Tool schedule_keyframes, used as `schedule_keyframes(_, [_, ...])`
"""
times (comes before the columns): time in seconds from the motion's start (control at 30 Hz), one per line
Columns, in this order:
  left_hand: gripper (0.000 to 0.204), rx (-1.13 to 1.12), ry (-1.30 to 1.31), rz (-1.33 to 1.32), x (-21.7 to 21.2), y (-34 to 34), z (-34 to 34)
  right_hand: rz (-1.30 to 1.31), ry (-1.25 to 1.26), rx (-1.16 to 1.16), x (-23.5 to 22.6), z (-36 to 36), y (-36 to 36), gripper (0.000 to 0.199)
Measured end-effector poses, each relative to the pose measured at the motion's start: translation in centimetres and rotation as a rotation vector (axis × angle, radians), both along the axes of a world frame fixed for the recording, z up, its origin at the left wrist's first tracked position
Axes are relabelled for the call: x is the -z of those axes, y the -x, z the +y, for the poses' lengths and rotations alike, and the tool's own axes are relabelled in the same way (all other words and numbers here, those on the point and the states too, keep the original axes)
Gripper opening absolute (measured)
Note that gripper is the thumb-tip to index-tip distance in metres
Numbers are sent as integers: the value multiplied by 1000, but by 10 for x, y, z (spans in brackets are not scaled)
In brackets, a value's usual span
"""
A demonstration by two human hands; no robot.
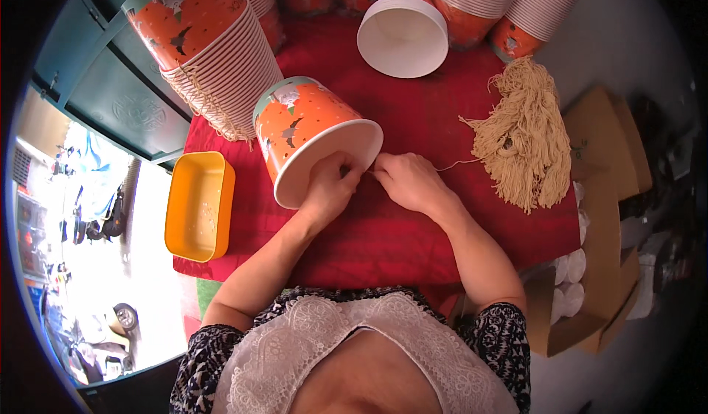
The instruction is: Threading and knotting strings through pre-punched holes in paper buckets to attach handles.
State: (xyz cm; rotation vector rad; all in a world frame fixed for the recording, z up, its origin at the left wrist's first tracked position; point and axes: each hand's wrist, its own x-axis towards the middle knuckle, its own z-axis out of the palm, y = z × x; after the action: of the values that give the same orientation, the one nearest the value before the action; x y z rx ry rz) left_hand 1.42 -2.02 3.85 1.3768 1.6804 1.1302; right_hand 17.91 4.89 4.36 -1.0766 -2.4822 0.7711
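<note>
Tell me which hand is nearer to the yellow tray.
Left. The left hand is at the rim of the orange paper bucket, just right of the yellow tray. The right hand lies farther right, toward the string bundle.

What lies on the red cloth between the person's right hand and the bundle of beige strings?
In the head view, one thin beige strand runs from the right hand to the string bundle. Otherwise that stretch of red cloth is bare.
</note>
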Motion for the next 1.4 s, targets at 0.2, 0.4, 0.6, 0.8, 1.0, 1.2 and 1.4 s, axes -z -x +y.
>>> schedule_keyframes(0.2, [11, 77, -43, 61, 16, 11, -2, 180, 14, -377, -14, -3, -9, 14])
schedule_keyframes(0.4, [14, 107, -116, 124, 10, 2, -6, 401, -40, -293, -8, -2, -5, 9])
schedule_keyframes(0.6, [11, 70, -234, 253, 19, 5, -5, 482, 62, -348, -15, -14, 0, 15])
schedule_keyframes(0.8, [8, 48, -176, 52, 22, 7, -6, 179, -75, -309, -15, -16, 1, 29])
schedule_keyframes(1.0, [7, 43, -66, -110, 10, 3, -9, 216, -259, -11, 3, -8, 4, 11])
schedule_keyframes(1.2, [7, 55, -91, -108, 13, 6, -8, 229, -340, -21, 10, -12, 12, 11])
schedule_keyframes(1.4, [8, 64, -113, -102, 16, 6, -6, 251, -399, -62, 17, -10, 18, 12])
